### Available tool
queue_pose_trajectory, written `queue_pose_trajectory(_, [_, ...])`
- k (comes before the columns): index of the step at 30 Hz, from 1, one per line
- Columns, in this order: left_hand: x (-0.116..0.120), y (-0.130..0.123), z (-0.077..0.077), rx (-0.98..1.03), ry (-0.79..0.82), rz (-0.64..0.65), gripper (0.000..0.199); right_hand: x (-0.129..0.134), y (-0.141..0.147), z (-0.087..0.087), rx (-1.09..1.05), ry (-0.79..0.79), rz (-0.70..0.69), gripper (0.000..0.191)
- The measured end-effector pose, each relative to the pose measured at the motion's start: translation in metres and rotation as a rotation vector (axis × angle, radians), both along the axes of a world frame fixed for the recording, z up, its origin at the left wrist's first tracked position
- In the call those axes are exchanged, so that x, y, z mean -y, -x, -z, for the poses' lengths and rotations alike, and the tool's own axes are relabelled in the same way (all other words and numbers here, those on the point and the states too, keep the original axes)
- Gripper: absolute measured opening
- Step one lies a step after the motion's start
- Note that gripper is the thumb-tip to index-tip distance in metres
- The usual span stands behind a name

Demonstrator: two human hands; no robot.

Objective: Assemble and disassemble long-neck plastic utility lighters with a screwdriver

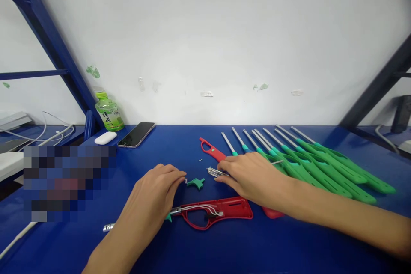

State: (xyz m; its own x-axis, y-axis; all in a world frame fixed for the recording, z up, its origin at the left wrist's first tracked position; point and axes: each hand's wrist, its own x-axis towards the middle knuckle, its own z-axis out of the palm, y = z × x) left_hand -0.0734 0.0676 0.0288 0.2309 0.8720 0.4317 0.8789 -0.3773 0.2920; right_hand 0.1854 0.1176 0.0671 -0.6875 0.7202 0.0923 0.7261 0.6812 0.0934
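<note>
Open casing [236, 209]: red; wires [211, 209] inside it, white.
Trigger piece [196, 183], just behind casing: teal green.
Metal part [216, 172], behind casing: silver.
Lighters [359, 193], behind casing and right: green, collars [272, 151] turquoise, tubes [228, 142] silver.
Bottle [109, 114], behind casing and far left: lime green, dark-lettered.
Phone [137, 134], behind casing and left: black.
Tabletop [257, 248], under casing: plain blue.

Over the counter [224, 250], I am holding my left grip [150, 195] left of the open lighter casing [236, 209] and my right grip [253, 175] behind it. Behind the casing, the trigger [197, 183] is lying; behind and to its right, lighters [327, 183]; well behind and to its left, a phone [137, 134], small case [105, 138] and bottle [109, 113] are resting.
</note>
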Motion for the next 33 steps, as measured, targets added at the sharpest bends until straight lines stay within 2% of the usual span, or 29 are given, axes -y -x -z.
queue_pose_trajectory(3, [0.013,0.004,0.002,0.009,-0.001,0.007,0.036,0.009,-0.006,-0.006,-0.02,0.006,-0.033,0.026])
queue_pose_trajectory(7, [0.035,0.018,0.0,0.042,-0.006,0.057,0.027,0.029,-0.019,-0.011,-0.063,0.078,-0.121,0.03])
queue_pose_trajectory(11, [0.042,0.025,-0.008,0.036,0.107,0.132,0.014,0.039,-0.022,-0.003,-0.047,0.128,-0.146,0.015])
queue_pose_trajectory(14, [0.039,0.022,-0.014,0.025,0.168,0.17,0.016,0.041,-0.019,0.0,-0.028,0.139,-0.144,0.008])
queue_pose_trajectory(18, [0.043,0.013,-0.016,0.002,0.031,0.144,0.014,0.041,-0.017,0.0,-0.005,0.137,-0.138,0.008])
queue_pose_trajectory(24, [0.05,-0.004,-0.004,-0.164,-0.245,0.081,0.023,0.04,-0.016,0.0,-0.016,0.134,-0.146,0.008])
queue_pose_trajectory(33, [0.04,-0.02,-0.016,-0.15,-0.197,0.164,0.024,0.041,-0.016,0.002,-0.016,0.102,-0.155,0.007])
